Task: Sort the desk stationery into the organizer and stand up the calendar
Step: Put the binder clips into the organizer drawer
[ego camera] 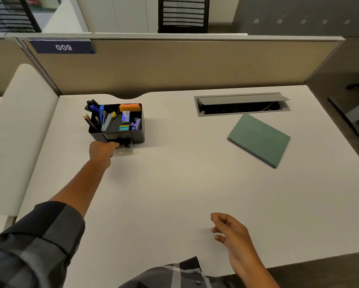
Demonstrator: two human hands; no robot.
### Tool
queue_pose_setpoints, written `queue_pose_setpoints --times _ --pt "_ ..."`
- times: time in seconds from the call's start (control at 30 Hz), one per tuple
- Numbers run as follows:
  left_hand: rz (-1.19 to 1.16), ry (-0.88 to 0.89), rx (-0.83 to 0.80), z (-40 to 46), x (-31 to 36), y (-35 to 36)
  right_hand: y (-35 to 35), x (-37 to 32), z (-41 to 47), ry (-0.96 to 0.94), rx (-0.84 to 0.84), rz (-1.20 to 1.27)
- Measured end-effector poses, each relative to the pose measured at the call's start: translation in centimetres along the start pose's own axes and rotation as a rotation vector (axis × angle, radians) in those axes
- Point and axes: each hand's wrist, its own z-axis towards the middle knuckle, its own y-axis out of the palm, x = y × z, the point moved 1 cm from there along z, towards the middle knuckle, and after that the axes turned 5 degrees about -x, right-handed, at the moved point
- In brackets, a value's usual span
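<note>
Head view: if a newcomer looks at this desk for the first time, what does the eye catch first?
First, the black organizer at the far left of the desk, full of pens and bright notes, with the left hand reaching into its open drawer. Next, the green notebook lying flat at the right. The right hand hovers near the front edge, holding nothing.

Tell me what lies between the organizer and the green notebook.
Nothing: in the head view, only bare white desk runs from the organizer to the notebook.
</note>
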Motion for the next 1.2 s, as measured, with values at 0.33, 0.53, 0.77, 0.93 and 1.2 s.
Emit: queue_pose_setpoints --times 0.33,0.53,0.77,0.93,1.2 --pt "0.118 0.019 0.075 1.1 0.4 0.6 0.0 -0.4 0.0 -0.027 0.05 -0.055" --pt "0.097 0.016 0.125 0.8 0.4 0.5 -0.7 -0.8 0.2 -0.074 0.114 -0.19" --pt "0.002 -0.011 0.14 0.5 0.0 0.0 -3.3 -1.3 0.8 -0.137 0.162 -0.395" --pt "-0.131 0.059 0.132 -1.3 -1.4 -0.5 -6.0 -1.1 1.5 -0.164 0.229 -0.769" --pt "-0.167 0.17 0.018 -8.6 -7.4 0.1 -8.7 0.7 1.6 -0.057 0.176 -1.094"
